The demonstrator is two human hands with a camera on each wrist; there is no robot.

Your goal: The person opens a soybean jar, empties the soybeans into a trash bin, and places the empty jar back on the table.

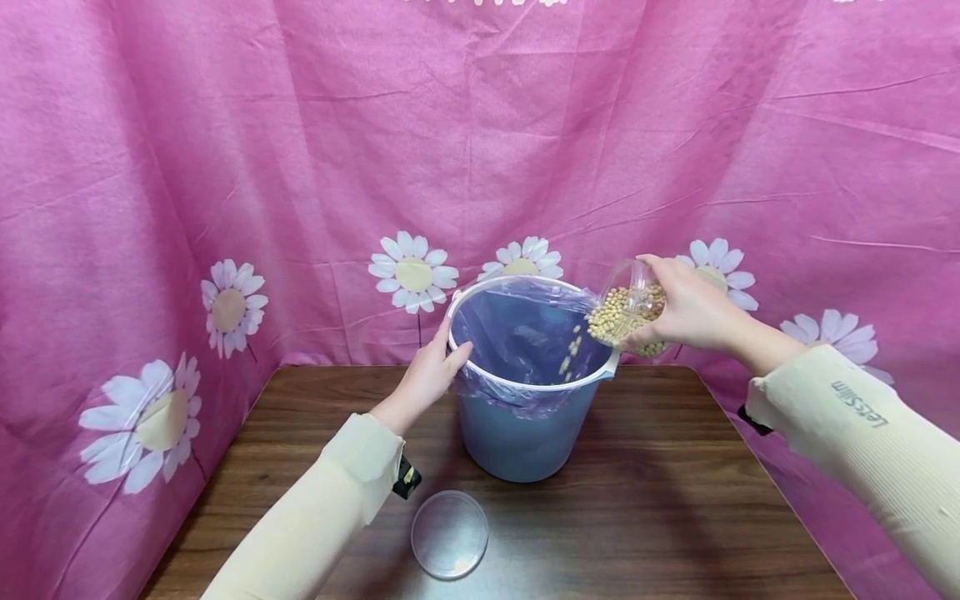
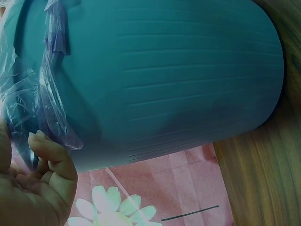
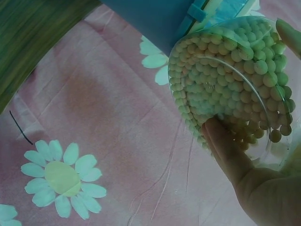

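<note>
A blue-grey bucket (image 1: pixel 517 433) with a white rim stands on the table, lined with a thin purple plastic bag (image 1: pixel 517 406) folded over the edge. My left hand (image 1: pixel 430 372) grips the bucket's left rim, thumb inside; in the left wrist view its fingers curl at the bag-covered edge. My right hand (image 1: pixel 693 307) holds a clear plastic jar (image 1: pixel 637 287) tilted over the right rim. Round tan soybeans (image 3: pixel 221 80) fill much of the jar, and several beans (image 1: pixel 572 350) are falling into the bucket. The bucket's bottom inside is hidden.
A clear round lid (image 1: pixel 450 535) lies on the wooden table (image 1: pixel 637 533) in front of the bucket. Pink cloth (image 1: pixel 480 125) printed with white daisies hangs behind and along both sides. A bucket handle joint (image 3: pixel 196 13) shows close to the jar.
</note>
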